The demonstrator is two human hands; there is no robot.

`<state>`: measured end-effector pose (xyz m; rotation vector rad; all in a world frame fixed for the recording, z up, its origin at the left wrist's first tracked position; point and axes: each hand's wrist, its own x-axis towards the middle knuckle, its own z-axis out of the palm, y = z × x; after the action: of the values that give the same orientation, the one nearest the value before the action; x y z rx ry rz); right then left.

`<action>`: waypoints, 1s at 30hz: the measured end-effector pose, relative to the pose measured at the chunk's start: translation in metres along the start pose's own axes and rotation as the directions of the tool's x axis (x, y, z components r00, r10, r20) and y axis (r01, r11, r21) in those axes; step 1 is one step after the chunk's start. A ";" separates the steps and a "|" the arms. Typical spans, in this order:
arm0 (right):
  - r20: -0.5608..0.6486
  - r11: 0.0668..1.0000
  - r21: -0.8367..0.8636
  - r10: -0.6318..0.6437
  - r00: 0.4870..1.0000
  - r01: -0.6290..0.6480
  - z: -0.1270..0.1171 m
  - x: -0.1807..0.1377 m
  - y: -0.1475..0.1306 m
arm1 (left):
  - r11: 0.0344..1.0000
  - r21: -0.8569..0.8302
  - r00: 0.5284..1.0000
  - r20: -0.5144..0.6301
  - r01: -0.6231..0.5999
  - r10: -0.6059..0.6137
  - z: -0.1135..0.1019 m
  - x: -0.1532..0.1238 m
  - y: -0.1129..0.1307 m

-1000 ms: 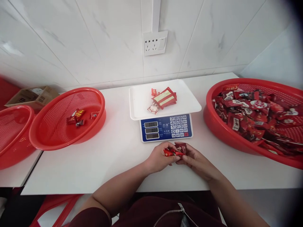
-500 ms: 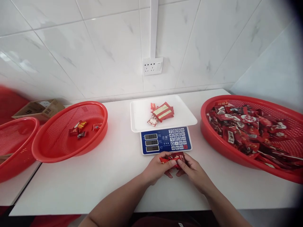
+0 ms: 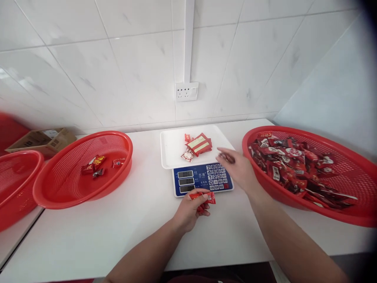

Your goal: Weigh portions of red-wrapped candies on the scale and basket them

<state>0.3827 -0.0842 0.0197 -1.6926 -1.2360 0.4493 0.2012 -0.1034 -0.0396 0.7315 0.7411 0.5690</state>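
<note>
My left hand [image 3: 186, 212] is closed on small red snack packets [image 3: 208, 197] just in front of the weighing scale [image 3: 203, 179]. To the right, my right hand [image 3: 238, 169] is above the scale's keypad corner, its fingers pinching a dark red packet [image 3: 227, 158] that they partly hide. On the scale's white tray [image 3: 171, 147] lie flat red packets with pale yellow stripes [image 3: 200, 144], a small patterned packet [image 3: 187, 155] and a small red one [image 3: 187, 137]. The scale's upper display [image 3: 185, 174] is lit.
At right, a big red basket [image 3: 247, 147] holds many red and dark packets [image 3: 291, 165]. The left red basket [image 3: 61, 196] has several packets [image 3: 94, 165] in it. Another red basket [image 3: 17, 196] and a cardboard box [image 3: 44, 143] are farther left. A socket [image 3: 186, 91] is on the tiled wall.
My hands have parted. The right hand has moved up and right toward the tray with a dark packet; the left stays in front of the scale with red packets. The view has shifted slightly.
</note>
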 end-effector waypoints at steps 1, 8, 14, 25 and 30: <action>-0.026 0.999 0.025 -0.043 0.999 0.044 0.002 0.019 -0.004 | 1.000 0.009 1.000 0.007 0.011 -0.011 0.000 0.000 0.000; 0.014 0.999 -0.011 -0.041 0.999 0.042 0.029 0.097 -0.011 | 0.996 0.088 0.999 0.048 0.012 -0.016 -0.001 0.000 0.000; -0.073 0.995 0.069 -0.073 0.995 0.078 0.006 0.085 -0.023 | 0.995 0.097 0.999 0.054 0.003 -0.008 -0.002 0.004 0.001; -0.256 0.783 -0.615 -0.081 0.963 -0.097 -0.186 0.051 0.008 | 0.992 0.108 0.996 0.058 0.061 -0.068 0.001 0.002 0.000; 0.011 0.737 -0.674 0.066 0.998 -0.041 -0.149 0.054 0.042 | 0.989 0.134 0.993 0.088 0.069 -0.081 0.001 0.000 -0.003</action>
<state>0.5373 -0.1090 0.0667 -2.3445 -1.4872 0.0400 0.2029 -0.1056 -0.0413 0.8423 0.7208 0.4178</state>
